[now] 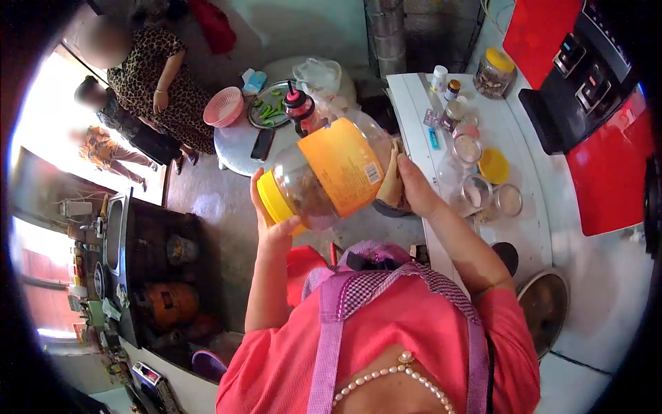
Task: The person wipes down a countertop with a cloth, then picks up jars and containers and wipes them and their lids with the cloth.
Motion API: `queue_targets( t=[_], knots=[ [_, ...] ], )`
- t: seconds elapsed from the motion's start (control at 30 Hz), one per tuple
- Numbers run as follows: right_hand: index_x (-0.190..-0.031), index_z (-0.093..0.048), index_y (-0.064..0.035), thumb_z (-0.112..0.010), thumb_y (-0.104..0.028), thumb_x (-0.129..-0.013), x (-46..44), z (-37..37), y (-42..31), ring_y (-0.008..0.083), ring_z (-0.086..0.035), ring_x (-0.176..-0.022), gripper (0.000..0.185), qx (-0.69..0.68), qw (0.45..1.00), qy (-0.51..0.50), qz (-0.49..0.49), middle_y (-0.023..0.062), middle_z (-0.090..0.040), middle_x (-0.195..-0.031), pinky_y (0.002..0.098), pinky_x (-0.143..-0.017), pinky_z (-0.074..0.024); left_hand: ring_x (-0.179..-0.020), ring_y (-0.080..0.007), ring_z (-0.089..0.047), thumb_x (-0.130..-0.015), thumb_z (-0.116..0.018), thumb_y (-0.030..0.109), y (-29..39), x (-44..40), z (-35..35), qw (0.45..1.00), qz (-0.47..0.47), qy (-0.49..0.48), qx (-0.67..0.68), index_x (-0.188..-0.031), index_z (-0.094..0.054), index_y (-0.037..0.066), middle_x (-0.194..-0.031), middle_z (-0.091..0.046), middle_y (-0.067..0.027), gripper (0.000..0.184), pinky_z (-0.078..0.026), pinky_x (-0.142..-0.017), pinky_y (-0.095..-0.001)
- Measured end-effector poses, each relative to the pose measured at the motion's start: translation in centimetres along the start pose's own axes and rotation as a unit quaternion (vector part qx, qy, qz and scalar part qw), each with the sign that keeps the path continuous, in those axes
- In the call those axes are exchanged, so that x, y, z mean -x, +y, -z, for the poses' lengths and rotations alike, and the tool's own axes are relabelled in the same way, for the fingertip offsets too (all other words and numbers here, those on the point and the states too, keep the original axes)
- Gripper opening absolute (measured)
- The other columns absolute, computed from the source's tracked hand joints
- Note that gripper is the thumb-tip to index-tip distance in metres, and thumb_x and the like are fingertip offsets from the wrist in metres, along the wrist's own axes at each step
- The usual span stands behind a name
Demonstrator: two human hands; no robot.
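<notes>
A large clear plastic jar (296, 169) with a yellow lid (277, 200) and an orange label (341, 165) is held tilted in front of my chest. My left hand (274, 224) is closed around the lid end. At the base end, my right hand (419, 188) grips the jar, with a tan, cloth-like piece (393, 176) beside its fingers. Something brownish shows dimly through the jar wall; I cannot make out what it is.
On the white counter (427, 103) at right stand several small jars (467, 148), a yellow lid (493, 165) and a yellow-lidded jar (495, 72). A round table (231, 148) holds green peppers (269, 110), a phone (262, 145) and a pink basket (224, 107). People (148, 76) are at upper left.
</notes>
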State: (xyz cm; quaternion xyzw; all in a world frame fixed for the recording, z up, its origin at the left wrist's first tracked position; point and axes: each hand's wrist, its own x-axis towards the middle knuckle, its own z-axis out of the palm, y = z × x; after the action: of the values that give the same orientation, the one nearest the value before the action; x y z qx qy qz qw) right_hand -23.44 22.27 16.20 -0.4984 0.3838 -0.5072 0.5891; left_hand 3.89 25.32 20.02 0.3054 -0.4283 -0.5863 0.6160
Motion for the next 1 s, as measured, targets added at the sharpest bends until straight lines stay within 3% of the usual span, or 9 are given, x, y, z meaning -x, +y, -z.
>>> queue_targets(
  t=[0.23,0.33,0.37,0.47,0.5,0.63,0.73,0.87,1.0],
  knots=[
    [-0.140,-0.028,-0.0007,-0.051,-0.023,-0.093,1.1,-3.4,0.9,0.0292,-0.035,-0.128,0.056,0.090,0.968,0.188,0.143,0.0179,-0.037,-0.137,0.0368,-0.109,-0.0222,-0.115,-0.0252,-0.045,-0.054,-0.083,0.019,0.1,0.1,-1.6,0.993,0.007,-0.004,-0.121,-0.142,-0.014,0.019,-0.124,-0.037,-0.0068,0.111,-0.045,-0.093,-0.0384],
    [-0.137,-0.033,-0.0023,-0.057,-0.018,-0.088,0.6,-3.2,-1.0,0.0317,-0.036,-0.127,0.057,0.327,0.869,0.199,0.312,0.0198,-0.039,-0.135,0.0417,-0.108,-0.0243,-0.116,-0.0245,-0.042,-0.054,-0.083,0.019,-0.1,-0.1,-1.2,0.978,0.020,-0.030,-0.205,-0.142,-0.013,0.019,-0.126,-0.035,-0.0065,0.113,-0.043,-0.093,-0.0388],
    [-0.134,-0.039,-0.0032,-0.059,-0.020,-0.086,0.7,-3.0,-2.3,0.0335,-0.037,-0.126,0.055,0.432,0.824,0.169,0.325,0.0183,-0.042,-0.133,0.0451,-0.105,-0.0276,-0.121,-0.0285,-0.037,-0.051,-0.082,0.018,-0.5,-0.2,-1.3,0.974,-0.004,-0.044,-0.222,-0.140,-0.022,0.018,-0.130,-0.031,-0.0116,0.108,-0.038,-0.098,-0.0413],
    [-0.133,-0.039,-0.0008,-0.055,-0.025,-0.088,0.2,-2.8,-3.9,0.0345,-0.038,-0.125,0.054,0.495,0.812,-0.017,0.308,0.0166,-0.043,-0.134,0.0417,-0.107,-0.0254,-0.125,-0.0359,-0.030,-0.049,-0.082,0.019,-0.5,0.3,-2.8,0.849,-0.119,-0.116,-0.502,-0.134,-0.034,0.015,-0.133,-0.027,-0.0194,0.098,-0.031,-0.103,-0.0447],
    [-0.131,-0.042,-0.0008,-0.051,-0.030,-0.090,-0.2,-2.6,-4.0,0.0352,-0.043,-0.122,0.051,0.466,0.820,-0.022,0.331,0.0152,-0.049,-0.130,0.0424,-0.106,-0.0290,-0.125,-0.0432,-0.026,-0.049,-0.081,0.020,-0.1,0.7,-3.8,0.848,-0.129,-0.128,-0.497,-0.129,-0.042,0.014,-0.133,-0.026,-0.0249,0.090,-0.027,-0.104,-0.0474],
    [-0.115,-0.058,-0.0061,-0.044,-0.038,-0.094,-2.2,-1.5,-4.9,0.0291,-0.057,-0.105,0.041,0.411,0.890,-0.071,0.186,0.0138,-0.060,-0.114,0.0350,-0.091,-0.0430,-0.125,-0.0436,-0.027,-0.048,-0.084,0.025,-0.2,1.1,-4.1,0.796,-0.165,-0.181,-0.553,-0.129,-0.042,0.016,-0.137,-0.024,-0.0242,0.091,-0.027,-0.103,-0.0506],
    [-0.115,-0.058,-0.0052,-0.044,-0.036,-0.095,-3.6,-0.2,-3.1,0.0299,-0.056,-0.107,0.040,0.323,0.928,-0.063,0.173,0.0143,-0.059,-0.116,0.0346,-0.092,-0.0420,-0.124,-0.0437,-0.027,-0.047,-0.084,0.025,-0.4,1.2,-4.3,0.764,-0.197,-0.181,-0.587,-0.128,-0.043,0.017,-0.136,-0.025,-0.0244,0.091,-0.027,-0.103,-0.0513],
    [-0.122,-0.053,-0.0014,-0.045,-0.031,-0.095,-2.2,-2.0,-1.3,0.0319,-0.050,-0.114,0.041,0.362,0.898,0.038,0.247,0.0165,-0.056,-0.122,0.0362,-0.098,-0.0368,-0.123,-0.0444,-0.029,-0.049,-0.083,0.024,-1.2,1.3,-4.4,0.746,-0.208,-0.140,-0.616,-0.130,-0.041,0.014,-0.134,-0.029,-0.0239,0.092,-0.028,-0.101,-0.0531],
    [-0.128,-0.048,-0.0043,-0.046,-0.029,-0.093,-0.5,-4.7,0.0,0.0367,-0.044,-0.119,0.043,0.347,0.887,0.031,0.304,0.0163,-0.049,-0.129,0.0445,-0.102,-0.0309,-0.124,-0.0454,-0.027,-0.050,-0.079,0.026,-2.3,1.0,-3.5,0.742,-0.213,-0.090,-0.629,-0.133,-0.038,0.014,-0.132,-0.030,-0.0244,0.093,-0.023,-0.101,-0.0552]
  ],
)
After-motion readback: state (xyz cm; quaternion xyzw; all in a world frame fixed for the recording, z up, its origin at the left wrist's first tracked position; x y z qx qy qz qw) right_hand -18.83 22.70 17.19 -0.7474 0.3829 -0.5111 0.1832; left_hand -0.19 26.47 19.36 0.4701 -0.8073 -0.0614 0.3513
